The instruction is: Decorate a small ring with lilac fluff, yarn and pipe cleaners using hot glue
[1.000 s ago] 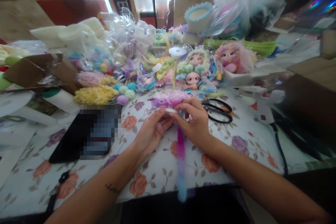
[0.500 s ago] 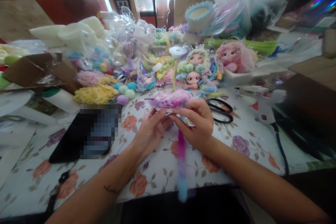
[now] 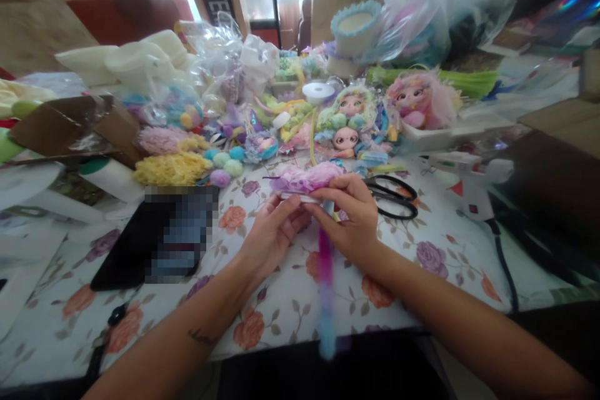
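Note:
Between both hands is a fluffy pink-and-purple craft piece (image 3: 312, 178) with a flat white edge facing me. My left hand (image 3: 276, 222) pinches that edge from the left, thumb on top. My right hand (image 3: 351, 212) grips the edge from the right between thumb and fingers. Below the right hand a ribbon-like strip (image 3: 325, 287), magenta fading to light blue, hangs down over the table edge; where its upper end attaches is hidden. Black-handled scissors (image 3: 396, 197) lie just right of my right hand, their blades partly hidden behind it.
A glue gun (image 3: 473, 181) with a black cord lies at the right. On the left are a black tablet (image 3: 126, 244), a thread cone (image 3: 107, 178) and a cardboard box (image 3: 70, 128). Doll heads (image 3: 345, 139), pompoms (image 3: 227, 165), yarn (image 3: 171, 169) and plastic bags (image 3: 435, 6) crowd the back.
My right hand has shifted slightly left and its fingers have moved along the white edge, leaving more of it showing. The fluffy piece has turned slightly. My left hand stays in nearly the same place.

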Demonstrator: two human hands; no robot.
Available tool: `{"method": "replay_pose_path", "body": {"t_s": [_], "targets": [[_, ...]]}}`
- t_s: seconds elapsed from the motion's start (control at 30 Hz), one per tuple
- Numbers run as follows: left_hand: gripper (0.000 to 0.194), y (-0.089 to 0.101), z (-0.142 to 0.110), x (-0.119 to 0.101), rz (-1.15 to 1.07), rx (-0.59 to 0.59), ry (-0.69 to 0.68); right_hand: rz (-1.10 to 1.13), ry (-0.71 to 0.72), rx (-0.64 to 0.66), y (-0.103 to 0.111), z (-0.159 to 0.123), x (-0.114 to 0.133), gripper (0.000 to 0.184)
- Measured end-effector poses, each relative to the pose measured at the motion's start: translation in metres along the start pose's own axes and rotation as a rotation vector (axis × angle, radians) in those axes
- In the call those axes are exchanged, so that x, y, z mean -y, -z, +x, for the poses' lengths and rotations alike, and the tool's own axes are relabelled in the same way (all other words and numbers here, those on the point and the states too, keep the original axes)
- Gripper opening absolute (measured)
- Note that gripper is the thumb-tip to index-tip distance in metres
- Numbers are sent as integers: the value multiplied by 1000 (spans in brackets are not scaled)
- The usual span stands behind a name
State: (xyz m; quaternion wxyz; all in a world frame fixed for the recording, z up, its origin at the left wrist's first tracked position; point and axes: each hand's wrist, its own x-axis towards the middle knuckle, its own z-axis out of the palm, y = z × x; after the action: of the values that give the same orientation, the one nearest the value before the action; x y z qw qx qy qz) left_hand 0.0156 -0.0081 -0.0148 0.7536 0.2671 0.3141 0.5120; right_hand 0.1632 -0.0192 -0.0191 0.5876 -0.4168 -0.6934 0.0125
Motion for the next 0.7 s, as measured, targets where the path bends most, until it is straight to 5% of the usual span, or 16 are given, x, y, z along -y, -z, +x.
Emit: {"method": "replay_pose_path", "body": {"t_s": [0.47,0.7], "targets": [[15,5,2,5,7,-32,9,40,-53,119,-2,0,-8,4],[14,2,1,3,8,-49,15,37,-19,75,-3,-1,-7,3]]}}
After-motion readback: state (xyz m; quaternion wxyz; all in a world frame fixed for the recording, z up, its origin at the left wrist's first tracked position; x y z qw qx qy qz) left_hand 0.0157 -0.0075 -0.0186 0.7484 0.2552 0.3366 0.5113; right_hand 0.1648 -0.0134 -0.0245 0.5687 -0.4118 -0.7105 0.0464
